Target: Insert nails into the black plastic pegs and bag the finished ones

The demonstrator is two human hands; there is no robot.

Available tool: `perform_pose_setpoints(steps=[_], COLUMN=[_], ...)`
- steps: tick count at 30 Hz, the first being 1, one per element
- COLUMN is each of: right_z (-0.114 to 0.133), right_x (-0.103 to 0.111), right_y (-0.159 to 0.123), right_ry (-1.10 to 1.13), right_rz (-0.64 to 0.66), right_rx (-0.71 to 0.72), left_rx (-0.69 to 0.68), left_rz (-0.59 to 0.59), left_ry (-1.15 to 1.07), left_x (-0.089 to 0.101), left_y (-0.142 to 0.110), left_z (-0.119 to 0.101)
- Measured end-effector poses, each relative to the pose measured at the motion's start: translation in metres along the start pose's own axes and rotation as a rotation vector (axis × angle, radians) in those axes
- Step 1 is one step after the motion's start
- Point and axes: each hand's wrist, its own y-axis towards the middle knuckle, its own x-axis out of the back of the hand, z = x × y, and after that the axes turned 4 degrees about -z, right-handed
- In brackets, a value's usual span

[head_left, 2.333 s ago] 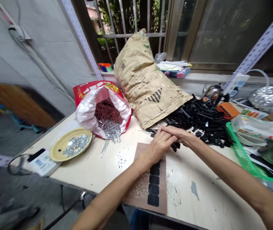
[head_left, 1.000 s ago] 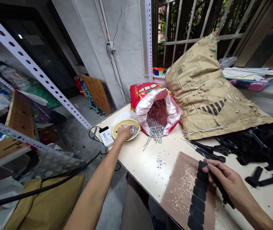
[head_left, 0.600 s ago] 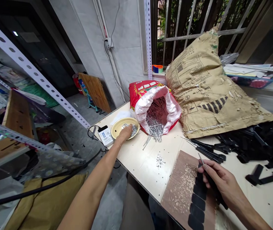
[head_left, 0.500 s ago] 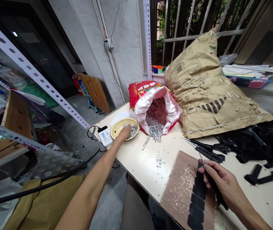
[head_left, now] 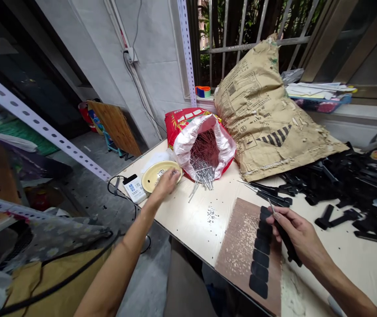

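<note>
At the right rim of the yellow bowl (head_left: 148, 179) is my left hand (head_left: 168, 181), its fingers drawn together. Whatever they may hold is too small and blurred to make out. Small shiny metal pieces (head_left: 160, 175) lie in the bowl. My right hand (head_left: 294, 229) grips a black-handled tool (head_left: 286, 242) with a thin metal tip pointing up and away. It is above the far end of a row of black rounded pieces (head_left: 260, 259) on a brown board (head_left: 230, 246). A small scatter of metal pieces (head_left: 212, 215) lies left of the board.
An open red bag (head_left: 183, 119) spills long metal pins (head_left: 203, 174) onto the table (head_left: 185, 220). Behind stands a large brown paper sack (head_left: 257, 119). Black parts (head_left: 323, 176) are heaped at the right. A white box (head_left: 134, 189) with a cable sits beside the bowl.
My left hand has come up out of the metal pieces to the bowl's right rim. My right hand keeps the tool over the row's far end. The camera view has turned to the right.
</note>
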Motion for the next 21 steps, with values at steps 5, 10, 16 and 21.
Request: perform_pose_setpoints(steps=[5,10,16,21], right_z=[0.001,0.002,0.004,-0.001], right_x=[0.002,0.007,0.012,0.016], right_y=[-0.008,-0.018,-0.027,-0.027], right_ry=[0.037,0.056,0.029,0.037], right_rz=[-0.003,-0.009,-0.006,-0.006], right_rx=[0.006,0.001,0.000,0.019], left_rx=[-0.357,-0.420,-0.439,-0.463], left_rz=[0.239,0.211,0.130,0.101], left_ry=[0.063,0.351,0.443,0.453], left_x=[-0.063,-0.098,-0.095,-0.091], left_y=[-0.068,-0.097,-0.101,-0.109], left_z=[-0.019,-0.017,-0.018,-0.022])
